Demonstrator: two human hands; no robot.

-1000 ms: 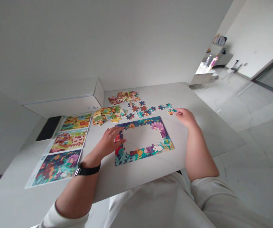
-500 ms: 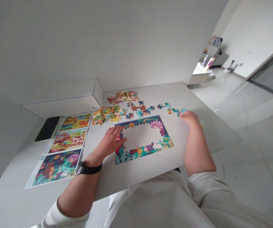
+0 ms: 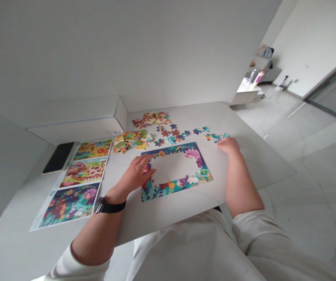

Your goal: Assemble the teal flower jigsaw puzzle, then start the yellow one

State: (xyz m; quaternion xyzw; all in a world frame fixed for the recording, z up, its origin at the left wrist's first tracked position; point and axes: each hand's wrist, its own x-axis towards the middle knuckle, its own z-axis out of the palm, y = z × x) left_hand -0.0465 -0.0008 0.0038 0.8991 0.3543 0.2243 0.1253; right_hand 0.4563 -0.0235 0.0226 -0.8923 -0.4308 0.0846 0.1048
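Note:
My left hand [image 3: 135, 174] rests with spread fingers on the left side of a colourful jigsaw puzzle [image 3: 176, 187], whose assembled border surrounds a bare rectangular centre. A red piece [image 3: 146, 171] shows beside its fingers. My right hand [image 3: 229, 146] lies curled on the table just right of the puzzle. Its fingertips touch a small group of teal and orange jigsaw pieces [image 3: 216, 137], and whether they grip one is hidden. Loose dark blue and teal pieces [image 3: 172, 134] lie above the puzzle, and piles of colourful pieces [image 3: 131, 141] lie further left.
Three printed picture sheets [image 3: 83, 173] lie at the left of the pale table [image 3: 261, 164], next to a black phone or tablet [image 3: 58, 157]. A white box [image 3: 77, 127] stands behind them. The table edge drops to a tiled floor [image 3: 311, 187] at the right.
The teal and orange pieces by my right hand now extend further right. My right hand has shifted slightly left. My left hand stays on the puzzle's left side.

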